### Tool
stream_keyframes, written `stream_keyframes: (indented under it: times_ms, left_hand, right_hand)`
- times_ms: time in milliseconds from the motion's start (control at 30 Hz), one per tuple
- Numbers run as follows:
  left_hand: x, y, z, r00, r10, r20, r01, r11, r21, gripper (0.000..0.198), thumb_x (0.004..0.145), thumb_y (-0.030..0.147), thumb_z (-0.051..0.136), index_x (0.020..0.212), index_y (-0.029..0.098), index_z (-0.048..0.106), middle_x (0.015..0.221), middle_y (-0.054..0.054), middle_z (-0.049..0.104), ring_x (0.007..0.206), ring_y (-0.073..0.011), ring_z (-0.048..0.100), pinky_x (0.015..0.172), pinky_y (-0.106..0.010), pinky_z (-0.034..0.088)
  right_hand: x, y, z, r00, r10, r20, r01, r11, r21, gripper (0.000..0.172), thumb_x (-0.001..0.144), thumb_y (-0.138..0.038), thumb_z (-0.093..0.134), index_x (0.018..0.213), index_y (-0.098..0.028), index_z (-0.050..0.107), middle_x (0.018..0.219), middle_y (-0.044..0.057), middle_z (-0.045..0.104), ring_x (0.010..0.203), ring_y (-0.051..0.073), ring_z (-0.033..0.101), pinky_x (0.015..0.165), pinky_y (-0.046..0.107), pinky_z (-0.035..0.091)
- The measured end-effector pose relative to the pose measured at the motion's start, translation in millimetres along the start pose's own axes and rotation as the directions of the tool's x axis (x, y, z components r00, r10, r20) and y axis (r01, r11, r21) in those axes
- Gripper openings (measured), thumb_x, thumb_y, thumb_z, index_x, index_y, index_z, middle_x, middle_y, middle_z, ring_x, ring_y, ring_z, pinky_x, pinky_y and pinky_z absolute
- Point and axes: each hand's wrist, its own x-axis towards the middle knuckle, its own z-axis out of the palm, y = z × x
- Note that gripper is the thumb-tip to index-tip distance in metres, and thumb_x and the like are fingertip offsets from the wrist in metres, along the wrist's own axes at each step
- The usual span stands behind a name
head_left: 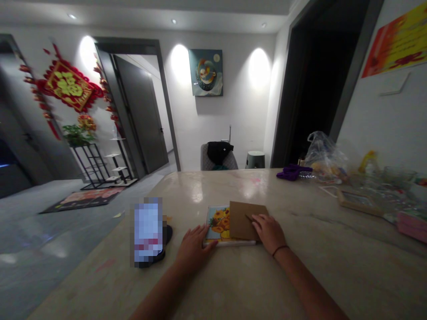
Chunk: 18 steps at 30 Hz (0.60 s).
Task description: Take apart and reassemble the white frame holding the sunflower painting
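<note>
Both hands work mid-worktop (pixel 230 284), clear of its edges: the left hand (pixel 194 246) touches the near-left corner of a flat, white-edged sunflower picture (pixel 217 221); the right hand (pixel 271 234) lies on a square brown cardboard panel (pixel 240 224) covering the picture's right part. Whether either grips or merely rests, I can't tell. I'd judge the step as handling the panel; shifting it calls for a steady left hand. Beyond, crumpled purple cloth (pixel 291 173) lies by the worktop's far edge.
</note>
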Motion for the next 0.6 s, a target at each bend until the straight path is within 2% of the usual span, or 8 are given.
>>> stream_keyframes:
  times_ms: [67,100,200,267,333,433,600]
  left_hand:
    - [0,0,0.6,1.000,0.001,-0.006,-0.001,1.000,-0.001,0.060,0.078,0.053,0.038,0.126,0.017,0.044,0.131,-0.010,0.045,0.124,-0.0225,0.037,0.105,-0.040,0.022]
    - [0,0,0.5,1.000,-0.002,-0.007,0.002,1.000,-0.001,0.060,0.078,0.053,0.037,0.126,0.017,0.045,0.131,-0.010,0.045,0.123,-0.0225,0.037,0.105,-0.040,0.023]
    - [0,0,-0.4,1.000,0.000,0.004,0.000,1.000,0.002,0.060,0.079,0.053,0.036,0.127,0.017,0.043,0.131,-0.010,0.045,0.124,-0.0222,0.037,0.105,-0.040,0.023]
    - [0,1,-0.7,1.000,0.000,0.007,0.000,1.000,0.008,0.060,0.079,0.052,0.036,0.127,0.017,0.043,0.132,-0.010,0.044,0.124,-0.0220,0.036,0.105,-0.039,0.023]
    - [0,1,0.0,1.000,0.002,0.007,-0.002,1.000,0.011,0.060,0.079,0.052,0.036,0.127,0.017,0.043,0.132,-0.010,0.044,0.124,-0.0220,0.036,0.105,-0.038,0.023]
    - [1,-1,3.0,1.000,0.016,0.001,-0.016,1.000,0.006,0.059,0.080,0.051,0.037,0.127,0.017,0.043,0.132,-0.010,0.044,0.124,-0.0224,0.036,0.105,-0.039,0.023]
    - [1,-3,8.1,1.000,0.008,-0.014,-0.009,1.000,-0.026,0.059,0.081,0.051,0.035,0.127,0.015,0.043,0.132,-0.010,0.044,0.125,-0.0224,0.035,0.105,-0.038,0.024]
  right_hand:
    - [-2,-7,0,0.999,-0.049,0.020,0.048,0.998,0.032,0.034,0.083,-0.031,0.042,0.111,-0.019,0.058,0.112,0.010,0.059,0.101,0.020,0.053,0.085,0.031,0.038]
    - [-3,-7,-1,1.000,-0.015,0.012,0.014,0.999,0.030,0.037,0.083,-0.034,0.042,0.112,-0.017,0.057,0.113,0.011,0.059,0.102,0.021,0.053,0.086,0.032,0.038]
    - [-2,6,-7,0.974,0.226,0.003,-0.226,0.974,-0.022,0.049,0.079,-0.048,0.043,0.108,-0.011,0.058,0.103,0.017,0.061,0.095,0.027,0.056,0.081,0.039,0.041]
    - [0,15,-6,0.960,0.278,0.035,-0.278,0.961,0.004,0.057,0.073,-0.055,0.048,0.106,-0.009,0.059,0.100,0.019,0.062,0.094,0.029,0.056,0.081,0.041,0.041]
    - [0,17,0,0.977,0.204,0.056,-0.210,0.967,0.142,0.061,0.069,-0.054,0.054,0.112,-0.010,0.055,0.106,0.017,0.060,0.099,0.027,0.055,0.085,0.038,0.041]
    - [-1,5,16,0.993,0.111,0.028,-0.114,0.923,0.368,0.061,0.067,-0.044,0.059,0.117,-0.011,0.049,0.114,0.013,0.056,0.104,0.021,0.053,0.089,0.031,0.040]
    - [-4,-19,34,0.992,0.120,-0.037,-0.095,0.907,0.411,0.054,0.065,-0.042,0.060,0.110,-0.013,0.055,0.106,0.012,0.057,0.098,0.021,0.056,0.087,0.031,0.042]
